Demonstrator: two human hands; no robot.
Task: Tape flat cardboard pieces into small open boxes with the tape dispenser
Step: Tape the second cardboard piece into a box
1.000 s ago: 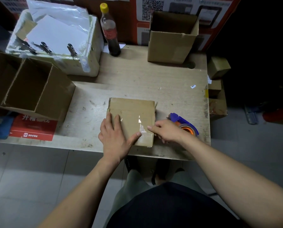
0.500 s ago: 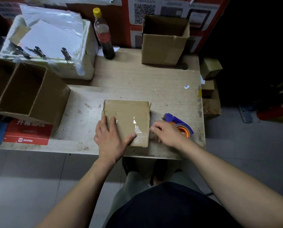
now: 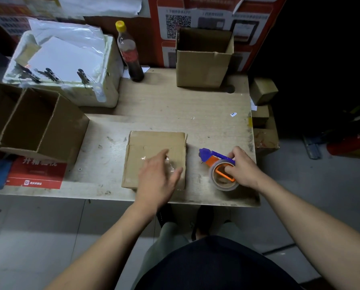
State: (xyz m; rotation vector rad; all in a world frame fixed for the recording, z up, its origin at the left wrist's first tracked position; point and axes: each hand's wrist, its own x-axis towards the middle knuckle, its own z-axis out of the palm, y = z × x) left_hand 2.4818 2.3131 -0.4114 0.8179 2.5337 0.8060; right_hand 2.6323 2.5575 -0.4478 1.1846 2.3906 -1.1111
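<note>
**Left hand over the taped cardboard, right hand on the dispenser**

Nearest the table's (image 3: 164,105) front edge, the left hand (image 3: 157,177) is spread over the flat cardboard piece (image 3: 154,143), fingers straight and loosely apart, thumb out to the right; it is blurred, so whether the palm presses the cardboard or hovers just above it cannot be told. It grips nothing. A shiny strip of clear tape (image 3: 171,165) shows on the cardboard beside the fingers.

Just right of the cardboard, the right hand (image 3: 242,167) curls round the tape dispenser (image 3: 217,165), fingers hooked through the orange frame inside the roll and thumb on the far side. The dispenser lies on the table near its front right corner. Its long axis runs diagonally, the blue cutting head pointing far-left toward the cardboard's right edge and the roll at the near-right end under the hand.

The cardboard piece lies flat at the middle of the table's front, its sides roughly square to the table edge, a seam crossing it side to side near the far end.

Farther left, a large divided carton (image 3: 39,126) overhangs the table. Behind it sits a white foam box (image 3: 104,80) carrying paper and clips. At the back stand a dark bottle (image 3: 130,53) with a yellow cap and an open box (image 3: 203,66)
</note>
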